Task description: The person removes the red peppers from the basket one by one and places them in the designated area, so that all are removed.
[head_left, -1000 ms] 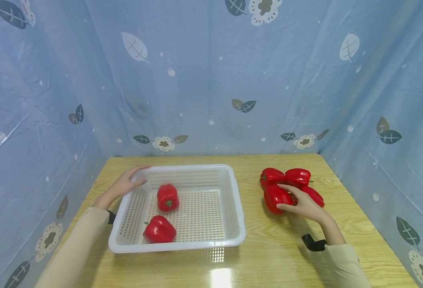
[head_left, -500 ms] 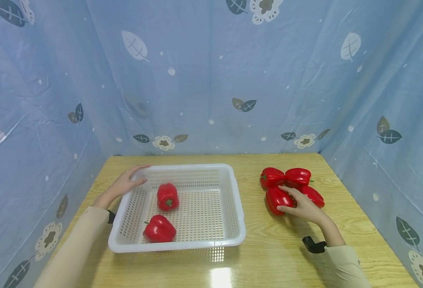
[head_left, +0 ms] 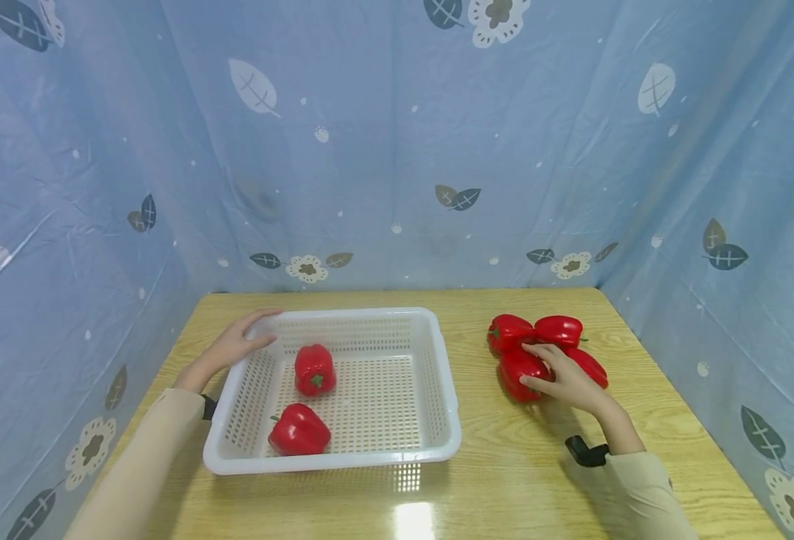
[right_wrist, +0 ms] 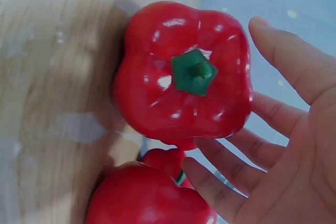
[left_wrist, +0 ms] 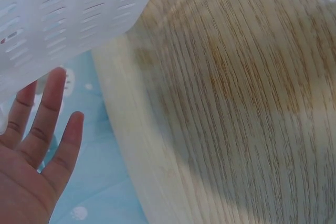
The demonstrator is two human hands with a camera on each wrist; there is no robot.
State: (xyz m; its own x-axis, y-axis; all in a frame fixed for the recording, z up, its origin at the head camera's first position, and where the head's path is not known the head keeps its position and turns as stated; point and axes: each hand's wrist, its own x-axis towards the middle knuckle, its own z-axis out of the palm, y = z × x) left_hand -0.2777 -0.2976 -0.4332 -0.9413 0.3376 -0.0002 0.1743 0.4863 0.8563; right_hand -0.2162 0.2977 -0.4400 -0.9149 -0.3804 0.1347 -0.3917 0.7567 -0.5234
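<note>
Currently, right hand (head_left: 569,381) spread wide about front pepper (head_left: 518,370); best closed evenly on opposite flanks, clear of neighbouring peppers (head_left: 510,331). Left hand (head_left: 232,345), fingers extended, at basket (head_left: 332,462) corner.

Curtained-off tabletop workspace: blue cloth (head_left: 363,157) printed with leaves (head_left: 253,88) and flowers (head_left: 307,269) hangs around three sides of a wood-grain table (head_left: 505,480); whether home or studio is indeterminable.
</note>
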